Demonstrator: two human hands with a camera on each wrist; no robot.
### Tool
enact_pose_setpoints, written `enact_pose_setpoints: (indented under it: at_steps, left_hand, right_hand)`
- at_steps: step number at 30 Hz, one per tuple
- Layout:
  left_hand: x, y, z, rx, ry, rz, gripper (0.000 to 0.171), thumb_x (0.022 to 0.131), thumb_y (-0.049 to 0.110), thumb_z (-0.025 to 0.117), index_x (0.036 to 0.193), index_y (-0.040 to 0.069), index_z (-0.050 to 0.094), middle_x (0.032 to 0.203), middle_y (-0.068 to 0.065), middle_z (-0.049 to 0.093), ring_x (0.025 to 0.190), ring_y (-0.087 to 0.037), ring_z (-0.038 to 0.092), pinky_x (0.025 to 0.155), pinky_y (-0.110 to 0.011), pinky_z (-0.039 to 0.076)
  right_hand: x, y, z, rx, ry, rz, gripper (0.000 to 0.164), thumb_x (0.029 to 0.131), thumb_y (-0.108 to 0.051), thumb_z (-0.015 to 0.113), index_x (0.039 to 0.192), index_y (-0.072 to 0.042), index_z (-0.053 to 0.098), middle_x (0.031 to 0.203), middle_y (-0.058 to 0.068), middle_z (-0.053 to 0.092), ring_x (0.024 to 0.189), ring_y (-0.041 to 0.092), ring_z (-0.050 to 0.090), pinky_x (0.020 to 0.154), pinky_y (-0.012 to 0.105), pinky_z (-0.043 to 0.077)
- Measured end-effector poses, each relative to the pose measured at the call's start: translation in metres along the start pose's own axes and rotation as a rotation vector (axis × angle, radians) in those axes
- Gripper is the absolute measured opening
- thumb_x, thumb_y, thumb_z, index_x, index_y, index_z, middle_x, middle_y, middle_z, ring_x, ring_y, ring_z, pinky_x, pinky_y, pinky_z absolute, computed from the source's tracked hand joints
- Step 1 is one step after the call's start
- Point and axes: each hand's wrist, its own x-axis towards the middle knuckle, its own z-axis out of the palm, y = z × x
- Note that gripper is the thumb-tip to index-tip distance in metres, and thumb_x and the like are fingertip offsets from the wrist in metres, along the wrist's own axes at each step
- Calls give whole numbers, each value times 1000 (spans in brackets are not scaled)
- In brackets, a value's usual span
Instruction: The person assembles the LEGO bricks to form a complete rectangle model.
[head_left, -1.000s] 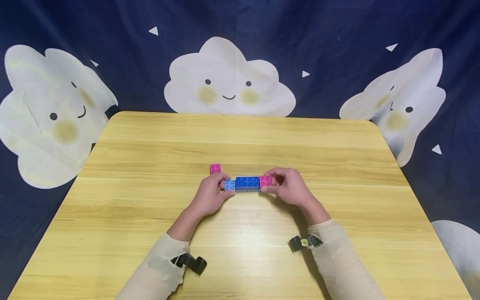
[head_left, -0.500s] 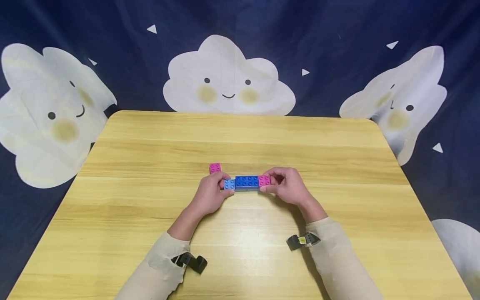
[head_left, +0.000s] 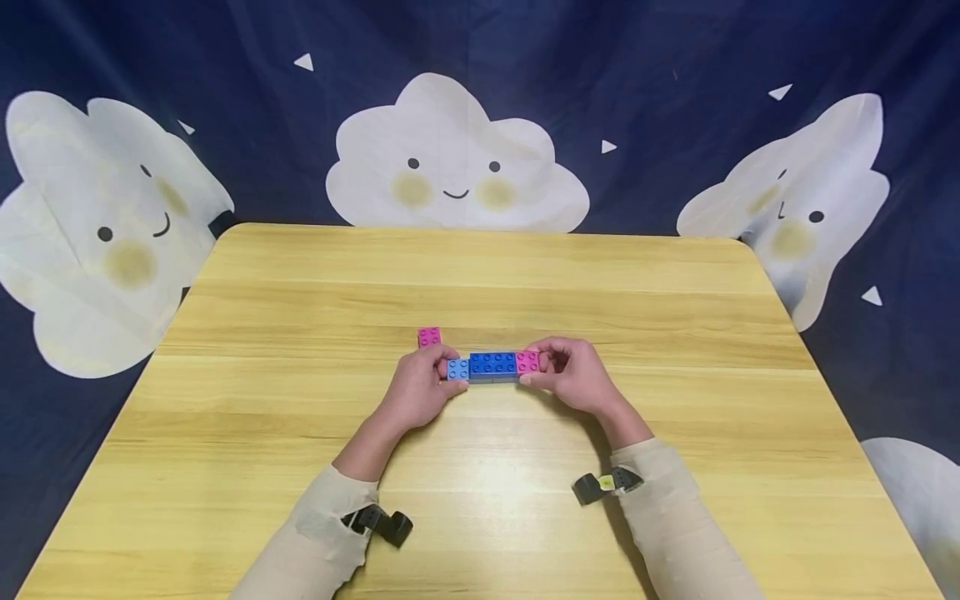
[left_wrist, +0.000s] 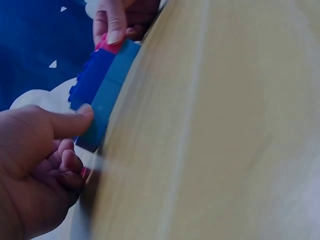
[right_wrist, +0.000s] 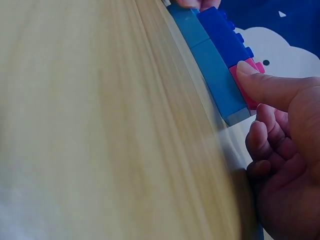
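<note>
A low row of toy building bricks stands on the table between both hands. Two light blue bricks (head_left: 458, 369) form its lower layer, with a seam visible between them in the right wrist view. On top sit a dark blue brick (head_left: 492, 363) and, at the right end, a small pink brick (right_wrist: 243, 84). My left hand (head_left: 416, 383) pinches the left light blue end between thumb and fingers. My right hand (head_left: 577, 375) pinches the pink brick, its thumb on the near side. The far fingers are partly hidden.
Another pink brick (head_left: 429, 336) lies just beyond the left hand, partly covered by it. The wooden table (head_left: 480, 283) reaches back to a dark blue curtain (head_left: 637, 67) with cloud prints. Each forearm carries a strapped black wrist camera (head_left: 393, 527).
Hands and bricks hold nearly the same positions throughout. Only a slight shift of the whole head view shows.
</note>
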Motion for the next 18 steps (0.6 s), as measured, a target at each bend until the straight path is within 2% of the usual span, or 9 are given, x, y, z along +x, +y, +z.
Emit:
enact_pose_setpoints:
  at_steps: [2, 7, 9, 14, 18]
  left_hand:
    - [1, -2, -5, -38, 14, 3, 38, 84, 12, 83, 116, 1, 66, 80, -4, 53, 66, -17, 46, 61, -30, 40]
    - [6, -7, -21, -114, 96, 17, 39, 83, 9, 83, 116, -1, 64, 84, -8, 54, 73, -19, 49, 64, -27, 42]
    - [9, -9, -27, -92, 120, 18, 40, 82, 9, 83, 116, -1, 64, 83, -8, 54, 72, -19, 48, 63, -27, 41]
    - [16, -15, -36, -29, 147, 1, 46, 83, 9, 83, 122, -2, 61, 81, -7, 54, 69, -20, 47, 61, -31, 40]
    - [20, -18, -37, 10, 147, -4, 50, 82, 8, 83, 123, -5, 59, 80, -10, 54, 70, -22, 47, 70, -36, 43]
  right_hand:
    - [1, 2, 0, 7, -5, 3, 32, 76, 2, 85, 104, 8, 71, 75, 13, 57, 68, 23, 49, 59, 23, 39]
    - [7, 29, 3, 23, 9, 4, 35, 75, 0, 87, 105, 5, 71, 75, 12, 57, 67, 23, 48, 57, 23, 38]
    - [10, 40, 5, 31, 15, 8, 36, 74, -2, 88, 106, 3, 72, 76, 11, 57, 67, 24, 48, 57, 23, 38]
    - [10, 43, 5, 48, 18, 13, 36, 73, -8, 90, 104, -1, 73, 76, 8, 57, 68, 22, 49, 58, 24, 39]
    - [9, 42, 4, 50, 14, 7, 35, 73, -9, 90, 103, -2, 73, 76, 7, 58, 68, 21, 49, 58, 24, 40]
